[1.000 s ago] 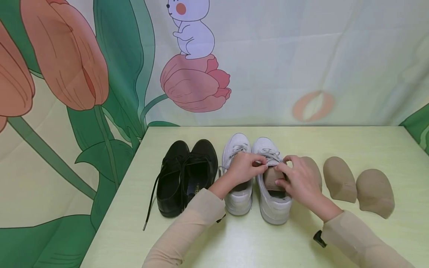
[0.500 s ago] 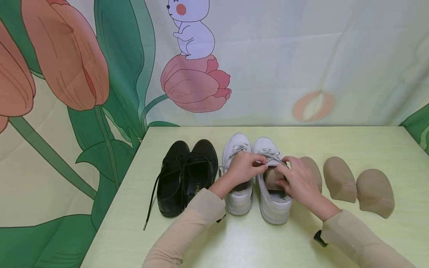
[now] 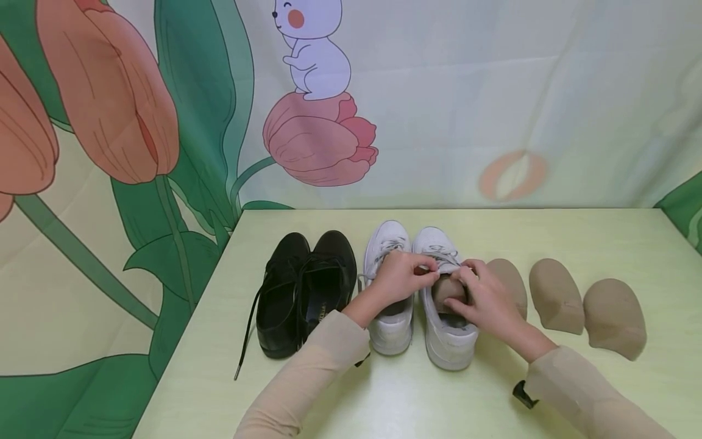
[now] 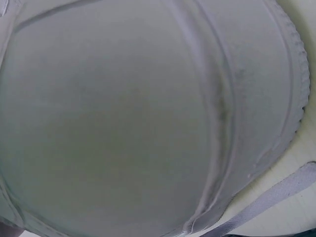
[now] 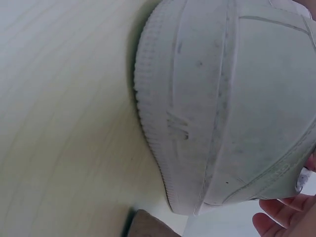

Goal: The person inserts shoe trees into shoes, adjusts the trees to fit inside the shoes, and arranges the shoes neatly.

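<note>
Two white lace-up sneakers stand side by side, toes away from me. The right sneaker (image 3: 450, 352) has a brown shoe insert (image 3: 450, 291) inside its opening. My left hand (image 3: 396, 279) reaches over the left sneaker (image 3: 390, 340) and pinches the right one's tongue below the laces. Over the opening's right side, my right hand (image 3: 490, 303) holds the insert between thumb and index finger; its buried part is hidden. The left wrist view is filled by a white sneaker's side (image 4: 113, 113). In the right wrist view, curled fingers (image 5: 276, 215) show beyond the shoe.
A pair of black lace-up shoes (image 3: 274, 314) stands to the left, one lace trailing on the pale table (image 3: 422, 402). Brown inserts lie to the right: a near one (image 3: 510, 285), partly behind my hand, a middle one (image 3: 556, 296) and an outer one (image 3: 615, 318).
My right thumb and index finger have shifted slightly on the insert, and the thumb now reaches farther left across it. The insert sits a little differently in the opening. My left hand keeps its place.
</note>
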A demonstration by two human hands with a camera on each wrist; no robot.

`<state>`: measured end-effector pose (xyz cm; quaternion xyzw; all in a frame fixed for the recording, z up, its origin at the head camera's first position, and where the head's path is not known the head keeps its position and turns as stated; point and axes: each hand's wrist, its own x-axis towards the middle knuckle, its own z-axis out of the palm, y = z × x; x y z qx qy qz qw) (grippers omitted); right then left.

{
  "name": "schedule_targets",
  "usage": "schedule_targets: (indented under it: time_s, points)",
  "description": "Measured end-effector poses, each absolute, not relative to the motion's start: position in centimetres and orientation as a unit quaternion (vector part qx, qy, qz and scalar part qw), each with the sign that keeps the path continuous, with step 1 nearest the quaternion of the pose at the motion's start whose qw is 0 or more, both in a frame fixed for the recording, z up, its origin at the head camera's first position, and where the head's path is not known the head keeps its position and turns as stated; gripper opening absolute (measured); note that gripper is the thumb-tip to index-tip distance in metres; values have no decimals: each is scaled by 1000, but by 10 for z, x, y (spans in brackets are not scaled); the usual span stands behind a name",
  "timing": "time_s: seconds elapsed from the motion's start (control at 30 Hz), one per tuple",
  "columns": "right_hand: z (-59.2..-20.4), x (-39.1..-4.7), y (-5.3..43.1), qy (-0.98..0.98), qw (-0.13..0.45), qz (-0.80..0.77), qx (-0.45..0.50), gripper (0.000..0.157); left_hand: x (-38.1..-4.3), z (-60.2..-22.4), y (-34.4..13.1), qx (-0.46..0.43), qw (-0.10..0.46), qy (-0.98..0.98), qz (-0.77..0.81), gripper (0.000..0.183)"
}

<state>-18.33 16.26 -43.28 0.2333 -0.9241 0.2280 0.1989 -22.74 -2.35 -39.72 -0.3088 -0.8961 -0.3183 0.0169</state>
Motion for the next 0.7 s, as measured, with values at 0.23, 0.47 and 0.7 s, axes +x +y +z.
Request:
schedule_targets:
  time_s: [0.23, 0.47, 0.7]
  points:
    - [-434, -186, 158, -925, 202, 259, 193, 47, -229, -399, -24, -306, 22, -895, -325, 8]
    - [-429, -193, 152, -941, 126, 285, 133, 78, -229, -400, -24, -305, 21, -896, -322, 7]
    - [-427, -198, 149, -937, 69, 322, 119, 84, -229, -401, -24, -308, 34, -892, -330, 7]
